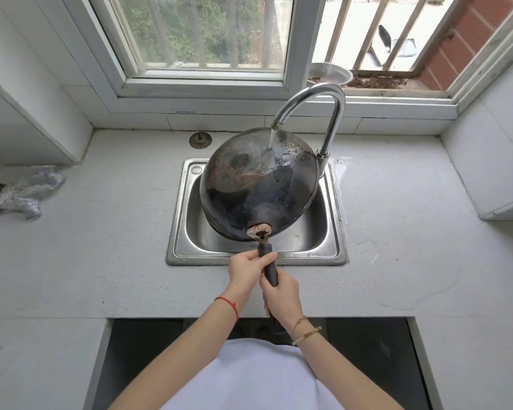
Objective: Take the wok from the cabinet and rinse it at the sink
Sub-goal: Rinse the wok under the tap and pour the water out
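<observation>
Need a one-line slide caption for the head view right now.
Both hands, left hand ahead of right hand, grip the handle of the upturned wok under the running tap over the sink.

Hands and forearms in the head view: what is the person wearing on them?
Both forearms are bare, no sleeves or gloves. The left hand has a thin red string bracelet at its wrist. The right hand has two gold bangles.

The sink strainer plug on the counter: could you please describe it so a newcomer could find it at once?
Start at the steel sink below the window. On the pale counter just beyond its far left corner lies the sink strainer plug. It is the only small, round, brownish perforated disc there.
</observation>
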Tool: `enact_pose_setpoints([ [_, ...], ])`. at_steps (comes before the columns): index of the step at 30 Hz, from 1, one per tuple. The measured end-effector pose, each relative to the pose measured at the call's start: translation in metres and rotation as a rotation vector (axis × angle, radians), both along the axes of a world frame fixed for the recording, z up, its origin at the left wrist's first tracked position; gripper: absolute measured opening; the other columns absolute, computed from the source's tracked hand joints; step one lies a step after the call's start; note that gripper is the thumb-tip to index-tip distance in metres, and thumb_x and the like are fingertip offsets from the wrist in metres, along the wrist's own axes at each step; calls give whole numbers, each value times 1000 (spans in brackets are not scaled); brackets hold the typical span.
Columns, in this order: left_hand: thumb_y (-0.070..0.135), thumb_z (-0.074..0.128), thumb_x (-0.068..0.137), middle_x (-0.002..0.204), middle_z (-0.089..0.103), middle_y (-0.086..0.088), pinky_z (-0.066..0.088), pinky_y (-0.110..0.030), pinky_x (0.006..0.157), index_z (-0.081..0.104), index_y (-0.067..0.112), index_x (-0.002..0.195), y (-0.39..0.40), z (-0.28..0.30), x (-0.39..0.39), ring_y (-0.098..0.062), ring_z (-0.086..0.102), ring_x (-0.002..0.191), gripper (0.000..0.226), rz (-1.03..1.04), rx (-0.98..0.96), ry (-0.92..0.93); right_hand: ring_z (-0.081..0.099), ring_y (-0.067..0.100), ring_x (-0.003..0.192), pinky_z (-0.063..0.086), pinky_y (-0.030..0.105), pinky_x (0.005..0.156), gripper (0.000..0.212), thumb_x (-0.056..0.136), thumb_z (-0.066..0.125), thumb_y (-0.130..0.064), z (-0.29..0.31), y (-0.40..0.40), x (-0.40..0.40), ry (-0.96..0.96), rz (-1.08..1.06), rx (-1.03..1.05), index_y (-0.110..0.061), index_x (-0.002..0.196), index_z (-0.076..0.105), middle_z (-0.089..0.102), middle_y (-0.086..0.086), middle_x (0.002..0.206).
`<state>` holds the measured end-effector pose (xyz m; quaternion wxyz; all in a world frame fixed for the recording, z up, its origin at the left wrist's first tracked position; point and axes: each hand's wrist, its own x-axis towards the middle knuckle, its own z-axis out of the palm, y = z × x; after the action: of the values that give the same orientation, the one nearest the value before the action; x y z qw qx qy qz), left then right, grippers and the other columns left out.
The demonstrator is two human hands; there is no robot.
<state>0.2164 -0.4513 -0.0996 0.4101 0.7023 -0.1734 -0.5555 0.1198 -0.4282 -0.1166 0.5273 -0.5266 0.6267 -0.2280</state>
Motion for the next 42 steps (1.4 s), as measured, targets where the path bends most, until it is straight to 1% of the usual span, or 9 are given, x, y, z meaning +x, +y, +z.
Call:
enact_pose_setpoints([
  [3,25,82,78,95,76,-4,57,-39,92,76,11,103,-2,-3,0,-22,70,98,30,5,10,-12,58,15,44,54,33,45,18,97,58,-25,-3,-1,1,11,-1,9,-10,88,62,61,11,64],
  [7,25,82,77,94,76,-3,57,-40,93,77,13,100,-2,-4,0,-22,70,98,27,12,11,-4,58,14,45,54,30,44,20,97,58,-25,-4,-2,1,20,-3,4,-7,90,63,63,13,65],
  [12,24,81,79,96,75,-4,57,-39,93,75,10,105,-2,-1,3,-22,70,97,31,19,3,22,60,14,50,53,22,44,16,97,58,-26,-3,-2,4,25,2,-14,-11,95,63,63,9,68],
  [19,24,80,80,98,76,-7,55,-43,96,75,13,101,-4,1,12,-24,70,99,24,19,-9,49,60,15,50,56,27,46,15,96,59,-26,-1,-7,10,36,32,-49,-12,98,62,64,9,70],
  [21,24,80,80,97,76,-8,55,-44,96,75,14,98,-4,1,14,-25,70,100,22,15,-11,51,60,16,48,56,29,44,14,96,59,-25,-1,-8,12,31,31,-47,-12,96,62,64,12,70],
  [24,24,80,79,97,76,-10,54,-45,98,76,11,101,-6,2,16,-27,70,101,26,10,-18,65,60,19,48,55,29,42,15,96,58,-25,-2,-10,14,30,29,-41,-12,94,62,65,19,73],
  [31,24,82,78,96,77,-10,54,-44,98,76,10,102,-8,2,19,-26,70,101,29,7,-15,71,60,20,47,53,28,40,12,96,57,-25,1,-12,15,30,37,-45,-15,90,60,62,14,69],
  [35,25,81,78,97,76,-8,54,-44,98,76,10,104,-9,2,17,-25,69,102,30,-1,-8,61,61,19,48,56,32,43,13,96,58,-25,-1,-12,16,35,25,-45,-13,93,61,65,16,72],
  [42,25,80,79,97,76,-8,55,-43,96,76,11,102,-8,2,18,-25,69,102,27,-8,-17,55,62,21,50,56,31,43,16,96,58,-26,-3,-10,18,34,12,-29,-10,94,62,66,20,75],
])
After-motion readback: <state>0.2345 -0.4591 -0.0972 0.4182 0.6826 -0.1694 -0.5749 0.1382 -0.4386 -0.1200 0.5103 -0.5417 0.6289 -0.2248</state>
